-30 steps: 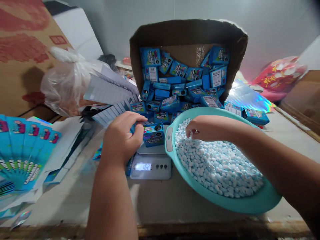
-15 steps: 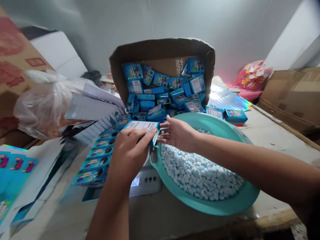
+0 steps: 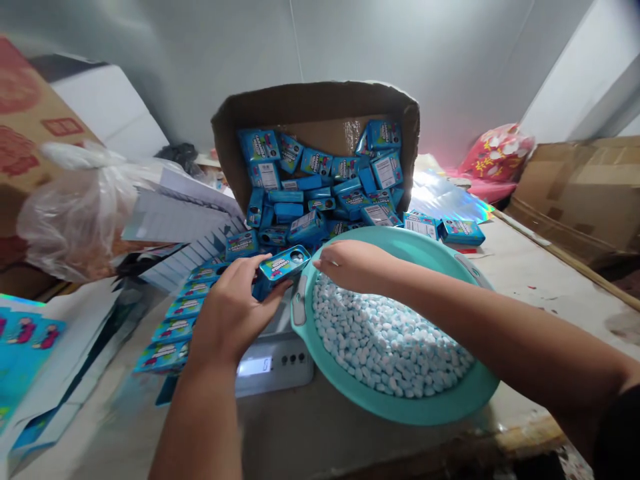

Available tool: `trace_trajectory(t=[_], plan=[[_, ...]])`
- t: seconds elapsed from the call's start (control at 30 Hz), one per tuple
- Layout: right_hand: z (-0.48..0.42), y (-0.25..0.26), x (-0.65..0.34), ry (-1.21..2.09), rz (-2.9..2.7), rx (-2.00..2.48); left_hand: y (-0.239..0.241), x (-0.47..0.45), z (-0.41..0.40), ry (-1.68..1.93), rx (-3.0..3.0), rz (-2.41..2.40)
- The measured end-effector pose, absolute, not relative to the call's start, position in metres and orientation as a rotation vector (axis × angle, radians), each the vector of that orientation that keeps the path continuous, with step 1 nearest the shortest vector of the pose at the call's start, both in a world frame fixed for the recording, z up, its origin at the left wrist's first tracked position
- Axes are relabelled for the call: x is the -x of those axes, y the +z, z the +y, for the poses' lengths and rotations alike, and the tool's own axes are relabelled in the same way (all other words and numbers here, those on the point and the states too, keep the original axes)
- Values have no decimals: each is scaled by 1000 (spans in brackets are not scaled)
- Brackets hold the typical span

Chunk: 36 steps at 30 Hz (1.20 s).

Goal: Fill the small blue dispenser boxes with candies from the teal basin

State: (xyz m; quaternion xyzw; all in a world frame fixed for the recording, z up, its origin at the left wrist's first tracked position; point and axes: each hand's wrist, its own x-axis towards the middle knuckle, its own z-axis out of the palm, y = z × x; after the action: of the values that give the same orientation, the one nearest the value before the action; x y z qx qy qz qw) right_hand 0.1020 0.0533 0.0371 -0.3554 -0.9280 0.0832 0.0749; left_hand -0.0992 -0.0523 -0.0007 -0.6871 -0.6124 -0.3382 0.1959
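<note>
My left hand [image 3: 235, 310] grips a small blue candy box [image 3: 281, 265] just above the digital scale [image 3: 274, 363], whose display reads a low number. My right hand [image 3: 353, 265] reaches over the far-left rim of the teal basin [image 3: 410, 408], fingers curled down among the small white-blue candies [image 3: 390, 340]; what the fingers pinch is hidden. Behind both hands, a tipped brown carton [image 3: 315, 107] spills many matching blue boxes [image 3: 320, 180]. A row of filled blue boxes [image 3: 186, 308] lies left of the scale.
A clear plastic bag [image 3: 75, 213] and flat white box blanks [image 3: 180, 213] lie at the left. Unfolded blue box blanks [image 3: 25, 333] sit at far left. Holographic sheets [image 3: 450, 197], a red bag [image 3: 495, 157] and brown cartons [image 3: 580, 193] stand at the right.
My left hand lifted the box off the scale, turned it over and back, and the display dropped from 162. My right hand moved from the candies to the box and returned to the basin.
</note>
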Motion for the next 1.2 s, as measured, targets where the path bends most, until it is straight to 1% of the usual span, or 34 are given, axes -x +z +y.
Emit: trace_trajectory(t=[0.13,0.33,0.43,0.63,0.8,0.97,1.03,1.2], plan=[[53,34,-102,222,-2882,1033,1,113,-54,-834,1864,-2134],[56,37,-110,199,-3041,852,4,127,-57,-680,1902,-2357],[57,40,-110,208,-3102,853,2,131,-59,-611,1879,-2494],[57,39,-110,272,-3104,902,-4,135,-62,-687,1967,-2165],[59,38,-112,261,-3171,888,9,125,-70,-789,1720,-2061],[62,36,-113,264,-3171,821,19,117,-73,-1106,1446,-1874],[62,36,-113,316,-3172,800,19,119,-74,-1181,1371,-1854],[62,36,-112,442,-3244,796,17,124,-73,-1208,1315,-1932]])
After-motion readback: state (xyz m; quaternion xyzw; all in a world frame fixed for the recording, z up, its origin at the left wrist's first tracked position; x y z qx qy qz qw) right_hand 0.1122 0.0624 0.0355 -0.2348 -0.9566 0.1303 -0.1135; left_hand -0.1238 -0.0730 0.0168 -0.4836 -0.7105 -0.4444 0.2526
